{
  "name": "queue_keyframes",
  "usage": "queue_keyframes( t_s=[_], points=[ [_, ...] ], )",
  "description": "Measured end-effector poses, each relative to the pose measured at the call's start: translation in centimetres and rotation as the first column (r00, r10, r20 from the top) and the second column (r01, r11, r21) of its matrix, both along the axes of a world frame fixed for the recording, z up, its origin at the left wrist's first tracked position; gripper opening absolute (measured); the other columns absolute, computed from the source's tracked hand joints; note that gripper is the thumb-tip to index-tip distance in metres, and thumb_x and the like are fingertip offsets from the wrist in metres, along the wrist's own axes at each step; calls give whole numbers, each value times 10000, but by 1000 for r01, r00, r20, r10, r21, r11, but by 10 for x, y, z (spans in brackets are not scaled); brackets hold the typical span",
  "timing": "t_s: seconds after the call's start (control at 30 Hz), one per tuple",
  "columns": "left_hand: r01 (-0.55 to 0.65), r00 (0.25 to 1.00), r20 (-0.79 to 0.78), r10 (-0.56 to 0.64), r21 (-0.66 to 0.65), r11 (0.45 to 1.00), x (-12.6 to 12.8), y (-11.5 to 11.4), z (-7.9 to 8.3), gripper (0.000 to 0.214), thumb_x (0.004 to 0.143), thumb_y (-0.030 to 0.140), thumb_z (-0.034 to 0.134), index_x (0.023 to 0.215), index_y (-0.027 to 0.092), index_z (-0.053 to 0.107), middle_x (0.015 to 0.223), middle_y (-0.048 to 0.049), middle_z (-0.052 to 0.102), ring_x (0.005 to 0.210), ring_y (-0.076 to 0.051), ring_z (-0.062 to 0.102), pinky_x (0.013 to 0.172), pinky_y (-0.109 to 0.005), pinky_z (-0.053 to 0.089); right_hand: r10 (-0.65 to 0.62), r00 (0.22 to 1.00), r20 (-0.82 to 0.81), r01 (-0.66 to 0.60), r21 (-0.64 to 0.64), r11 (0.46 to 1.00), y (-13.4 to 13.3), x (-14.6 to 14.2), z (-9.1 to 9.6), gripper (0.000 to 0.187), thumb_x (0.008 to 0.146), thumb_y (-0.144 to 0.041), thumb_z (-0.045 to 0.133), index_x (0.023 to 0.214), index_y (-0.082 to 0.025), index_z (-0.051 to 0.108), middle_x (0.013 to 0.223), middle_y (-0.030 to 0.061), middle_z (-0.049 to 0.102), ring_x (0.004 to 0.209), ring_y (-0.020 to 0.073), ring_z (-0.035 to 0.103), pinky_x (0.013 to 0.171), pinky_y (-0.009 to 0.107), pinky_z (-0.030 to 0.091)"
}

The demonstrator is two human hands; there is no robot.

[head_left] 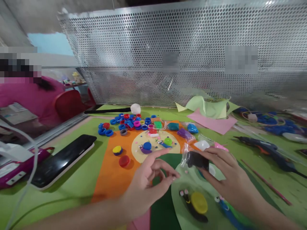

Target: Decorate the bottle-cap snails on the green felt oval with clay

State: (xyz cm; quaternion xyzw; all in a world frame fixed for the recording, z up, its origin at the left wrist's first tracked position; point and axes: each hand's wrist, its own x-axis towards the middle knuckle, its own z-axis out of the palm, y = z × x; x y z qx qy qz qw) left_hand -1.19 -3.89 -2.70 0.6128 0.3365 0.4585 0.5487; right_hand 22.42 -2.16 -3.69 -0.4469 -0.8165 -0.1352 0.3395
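Note:
My right hand [231, 177] grips a clear plastic packet of black modelling clay [198, 160] between thumb and fingers. Just left of it, my left hand [146, 179] is closed in a pinch with its index finger stretched out; whatever its fingertips hold is too small to make out. Under my hands lies a pale green paper circle [178, 210] on dark green paper. On it sit a black clay snail with a yellow cap shell [199, 202] and a blue clay snail [227, 209], partly covered by my right hand. Farther back, a cream circle [136, 140] bears several small clay snails.
Bottle caps [129, 123] lie piled at the back, with clay packets [173, 126] beside them. A glue gun [266, 148] and thin stick [266, 182] are at right. A black phone-like case [64, 159] and power strip [26, 166] are at left. A person in pink [31, 92] sits beyond.

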Motion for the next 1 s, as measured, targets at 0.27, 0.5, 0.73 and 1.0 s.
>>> queue_keyframes(
  t_s=[0.27, 0.5, 0.73, 1.0],
  points=[
    [-71, 994, -87, 71, 6, 997, 2, 5, -1, 370, 723, 139, 659, 1055, 248, 537, 752, 13, 665, 714, -138, 596, 587, -235, 404, -172, 984, 53, 172, 12, 985, 5, 3, -5, 240, 843, -340, 484, 1061, -267, 554, 960, 82, 536, 923, 293, 506, 744, 454, 381],
    [-69, 978, -191, 82, 75, 995, 1, 9, 0, 23, 745, 202, 637, 741, 198, 660, 746, -28, 659, 676, -148, 570, 590, -256, 410, -205, 979, 15, 205, -20, 978, 7, 5, -5, 219, 853, -302, 485, 1061, -283, 551, 897, 54, 593, 858, 262, 537, 718, 414, 368],
    [-58, 973, -221, 72, 70, 996, 3, 11, -2, 50, 719, 217, 671, 682, 184, 664, 706, -20, 613, 629, -135, 519, 564, -245, 383, -175, 984, 12, 175, -60, 983, 9, 5, -2, 227, 862, -335, 461, 1070, -282, 533, 804, 31, 594, 783, 241, 560, 657, 374, 405],
    [-46, 958, -282, 59, 53, 998, 4, 9, -6, 86, 756, 266, 647, 745, 207, 708, 728, -27, 649, 621, -135, 523, 536, -234, 361, -228, 973, -27, 224, -101, 969, 16, 8, -1, 285, 862, -408, 444, 1052, -226, 553, 515, -66, 400, 458, 141, 464, 530, 294, 388]
  ],
)
